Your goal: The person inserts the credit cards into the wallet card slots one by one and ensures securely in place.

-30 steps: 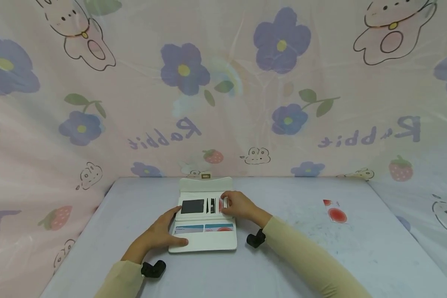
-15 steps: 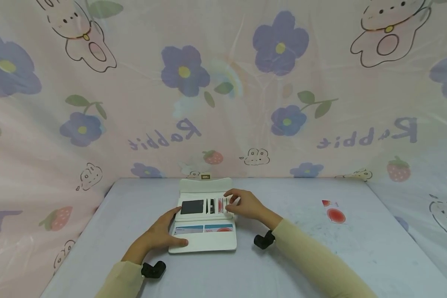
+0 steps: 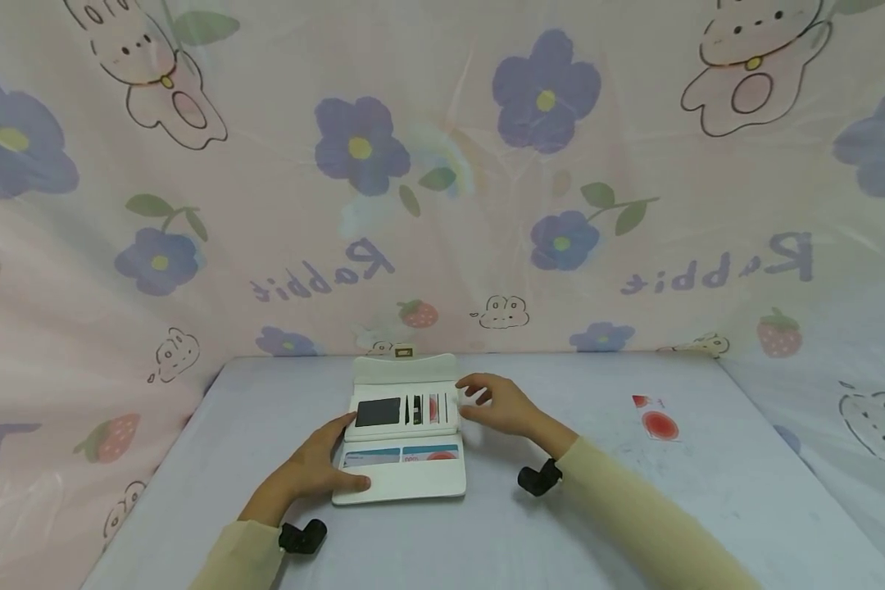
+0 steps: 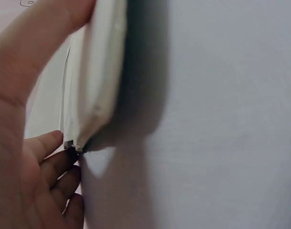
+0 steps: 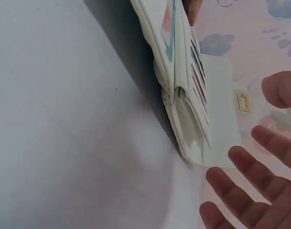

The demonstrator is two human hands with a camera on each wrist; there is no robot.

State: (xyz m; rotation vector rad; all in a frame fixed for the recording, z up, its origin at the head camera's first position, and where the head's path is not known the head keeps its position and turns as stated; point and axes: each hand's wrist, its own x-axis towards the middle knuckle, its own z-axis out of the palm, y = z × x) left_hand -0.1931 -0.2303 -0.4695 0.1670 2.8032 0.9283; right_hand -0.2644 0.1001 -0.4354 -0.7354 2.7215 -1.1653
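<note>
A white wallet [image 3: 401,482] lies unfolded, with cards in its slots and a dark rectangular panel on its upper section. My left hand [image 3: 311,469] holds its left edge, the thumb on the lower panel and the index finger beside the fold; in the left wrist view, the other fingers of that hand [image 4: 52,176] are by the wallet's edge. Just off the right edge is my right hand [image 3: 507,406], fingers loosely bent and nothing in them. The right wrist view shows that hand's spread fingers [image 5: 236,186] apart from the wallet [image 5: 219,109].
One red-and-white card [image 3: 660,422] lies on the white-covered table [image 3: 560,524] to the right. Behind the table hangs a patterned cloth [image 3: 442,246] with flowers and rabbits. A gold clasp [image 3: 403,352] sits on the wallet's far flap.
My right hand has drawn away from the wallet's card slots to the right, its fingers loosening. A reddish card is now visible in a slot there. The left hand keeps its place.
</note>
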